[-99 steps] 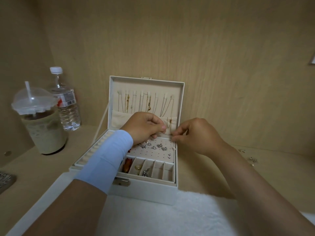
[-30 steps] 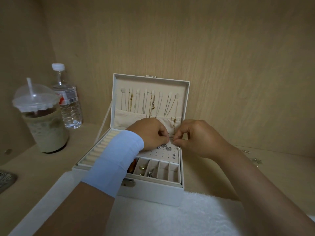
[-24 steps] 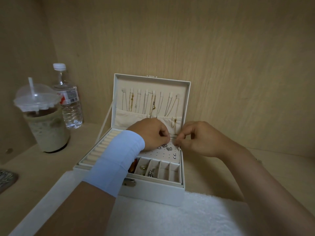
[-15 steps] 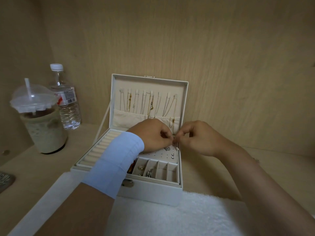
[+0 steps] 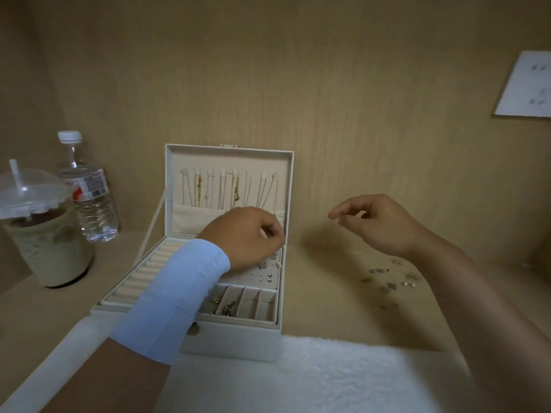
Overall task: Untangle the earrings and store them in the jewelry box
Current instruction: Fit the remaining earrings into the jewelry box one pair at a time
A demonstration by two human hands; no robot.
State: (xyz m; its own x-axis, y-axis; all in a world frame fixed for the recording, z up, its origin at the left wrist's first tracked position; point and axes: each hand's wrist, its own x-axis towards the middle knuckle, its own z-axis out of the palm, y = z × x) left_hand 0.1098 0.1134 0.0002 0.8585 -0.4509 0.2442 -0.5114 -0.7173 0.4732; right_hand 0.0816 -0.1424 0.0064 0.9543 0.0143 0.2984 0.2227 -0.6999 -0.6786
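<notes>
Head cam: jewelry box [image 5: 238,338] sits open, a few studs [image 5: 269,277] already pinned. Left hand [image 5: 247,236] is curled over them, grip hidden. Right hand [image 5: 378,222], loosely spread and empty, hovers at 3 o'clock above plenty of loose earrings [image 5: 387,284].

Light wooden shelf [image 5: 325,296] and what rests on it. Under the left hand [image 5: 244,236]: open white jewelry box [image 5: 229,338]. Far left of that hand: lidded iced drink cup [image 5: 44,234] with a water bottle [image 5: 89,195] just behind. Below the right hand [image 5: 381,222]: scattered small earrings [image 5: 390,278]. Nearest the viewer, beneath both forearms: white fluffy cloth [image 5: 298,380].
</notes>
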